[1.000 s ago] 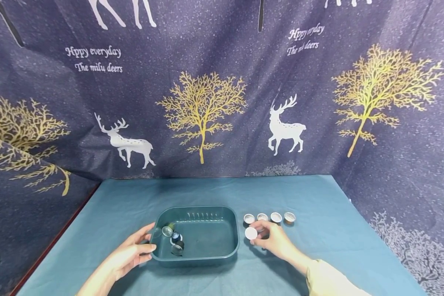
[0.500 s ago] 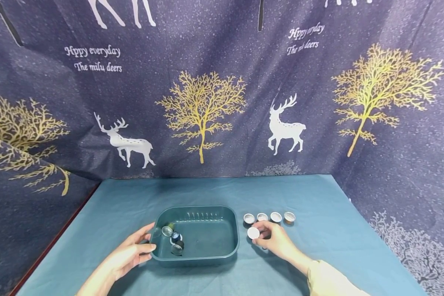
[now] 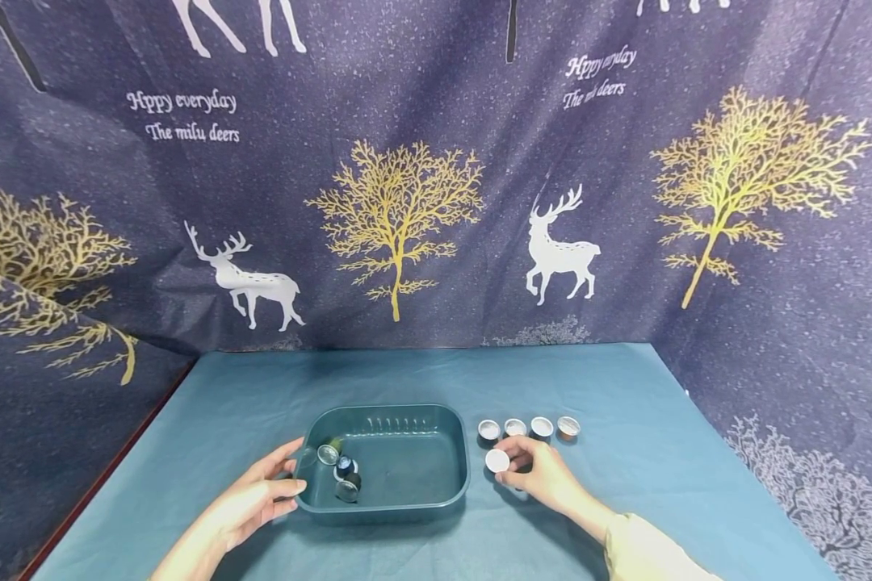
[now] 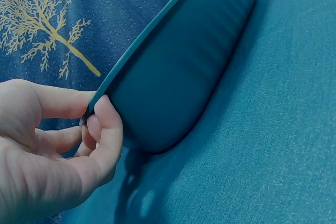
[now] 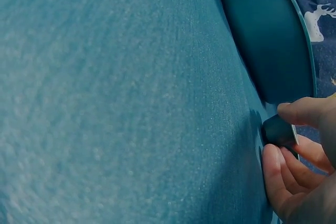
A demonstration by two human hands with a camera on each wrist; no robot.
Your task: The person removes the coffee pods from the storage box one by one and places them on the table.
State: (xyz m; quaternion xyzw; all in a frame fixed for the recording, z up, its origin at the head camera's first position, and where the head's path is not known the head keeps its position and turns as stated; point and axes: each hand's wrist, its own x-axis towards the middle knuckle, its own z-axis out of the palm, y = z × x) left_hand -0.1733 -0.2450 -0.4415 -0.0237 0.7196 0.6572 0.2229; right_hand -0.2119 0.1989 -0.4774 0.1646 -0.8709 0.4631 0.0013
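A dark green plastic tray (image 3: 407, 504) sits on the teal table with three small capsules (image 3: 343, 470) at its left end. My left hand (image 3: 279, 482) grips the tray's left rim (image 4: 105, 90), thumb over the edge and fingers under it. Just right of the tray, my right hand (image 3: 517, 466) pinches a dark capsule with a white foil lid (image 3: 497, 461), low over the cloth; its dark body (image 5: 279, 131) shows between thumb and fingers. Behind that hand stands a row of several foil-topped capsules (image 3: 529, 427).
Teal cloth (image 3: 625, 484) covers the table, whose left edge (image 3: 102, 484) runs diagonally. A dark blue backdrop (image 3: 421, 202) printed with deer and gold trees closes in the back and both sides.
My right hand with the capsule has shifted slightly, settling a little lower beside the tray. The left hand and the tray have stayed still.
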